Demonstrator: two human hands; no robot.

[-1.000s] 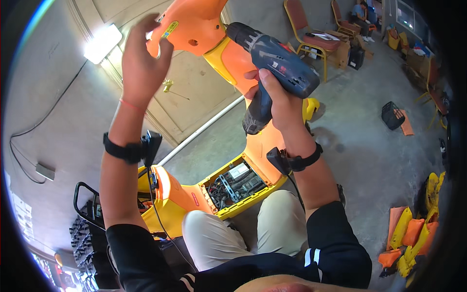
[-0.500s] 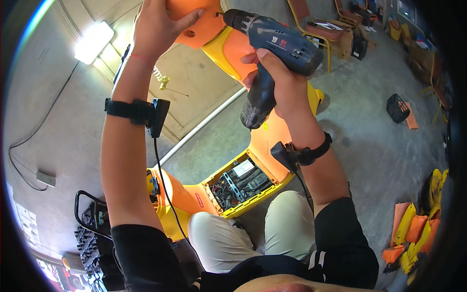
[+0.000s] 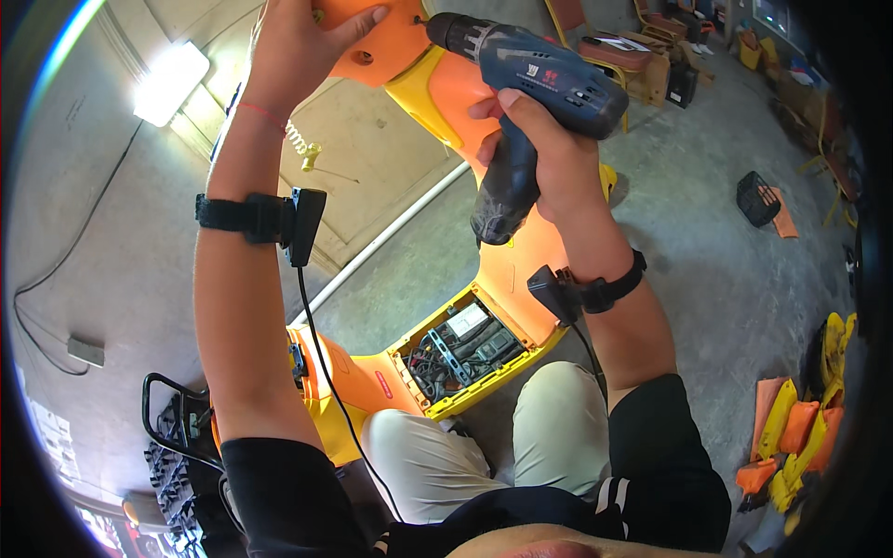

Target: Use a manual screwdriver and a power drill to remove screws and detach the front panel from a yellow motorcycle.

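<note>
My right hand (image 3: 563, 163) is wrapped round the grip of a dark blue cordless drill (image 3: 553, 84). The drill points left, and its short bit ends at a small dark hole or screw on an orange plastic panel (image 3: 395, 42); whether they touch is unclear. My left hand (image 3: 302, 51) holds the panel's left side, thumb laid across its face, the other fingers cut off by the upper edge. The panel belongs to an orange-and-yellow vehicle body, apparently a scooter. Lower down, an open compartment (image 3: 460, 349) shows wiring and dark modules inside a yellow rim.
Black strapped devices with cables sit on both my forearms. A black metal frame (image 3: 172, 418) stands at left. To the right lie a black basket (image 3: 758, 200) and a pile of orange and yellow plastic pieces (image 3: 800, 432). Chairs (image 3: 614, 51) and cartons stand farther back.
My right hand and the drill have shifted slightly right, with the bit still close to the panel. My left hand remains on the panel.
</note>
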